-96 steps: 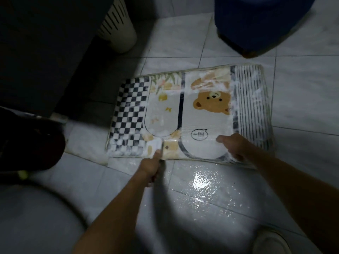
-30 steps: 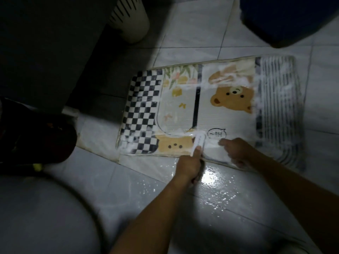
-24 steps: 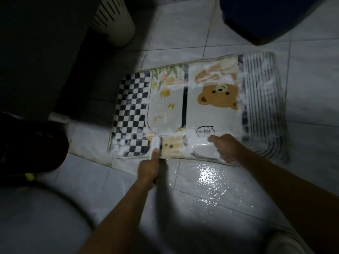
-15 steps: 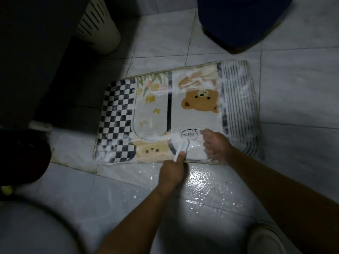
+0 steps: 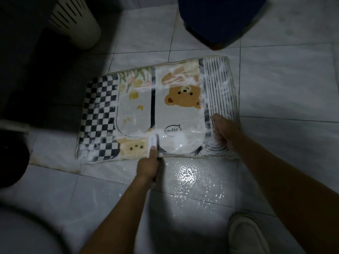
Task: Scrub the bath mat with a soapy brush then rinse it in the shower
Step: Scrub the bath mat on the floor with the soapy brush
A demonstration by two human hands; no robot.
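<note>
- The left hand (image 5: 147, 168) is wrapped round a white scrub brush (image 5: 153, 142), forefinger along its back. The bristles sit in foam at the 6 o'clock edge of the bear-print bath mat (image 5: 135, 114).
- The right hand (image 5: 222, 132), fingers curled, bears on the striped end at 4 o'clock; whether it pinches the fabric I cannot tell.
- The bath mat lies flat and sudsy on the wet tile floor (image 5: 187, 176).
- Scrubbing is in hand; next, probably, strokes toward the checkered end at 9 o'clock, with rinsing after.

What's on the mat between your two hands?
White soapy foam lies on the bath mat, between the left hand holding the brush and the right hand; the head view shows it.
</note>
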